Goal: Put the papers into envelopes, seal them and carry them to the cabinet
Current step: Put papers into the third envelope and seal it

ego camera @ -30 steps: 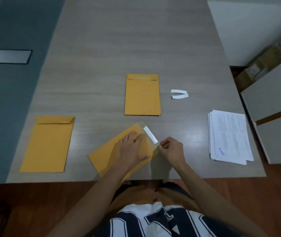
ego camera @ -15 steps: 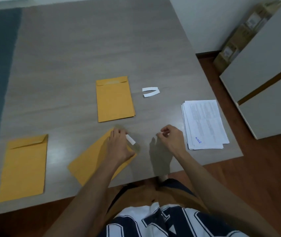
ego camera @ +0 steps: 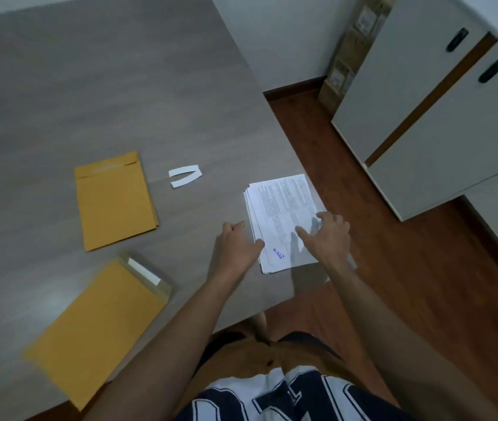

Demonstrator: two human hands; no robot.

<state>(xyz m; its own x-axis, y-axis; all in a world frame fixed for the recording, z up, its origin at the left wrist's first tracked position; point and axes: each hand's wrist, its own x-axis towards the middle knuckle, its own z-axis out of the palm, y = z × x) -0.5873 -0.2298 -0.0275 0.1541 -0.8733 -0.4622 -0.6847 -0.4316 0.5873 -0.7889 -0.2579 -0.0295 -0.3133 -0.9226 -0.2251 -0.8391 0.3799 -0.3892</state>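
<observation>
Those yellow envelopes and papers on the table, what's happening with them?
A person is stuffing envelopes. Both hands are at the stack of white printed papers near the grey table's right edge: the right hand rests spread on top, the left hand touches its left side. An open yellow paper envelope, its white seal strip showing, waits nearby. Another yellow envelope lies further back, beside two peeled white strips.
</observation>
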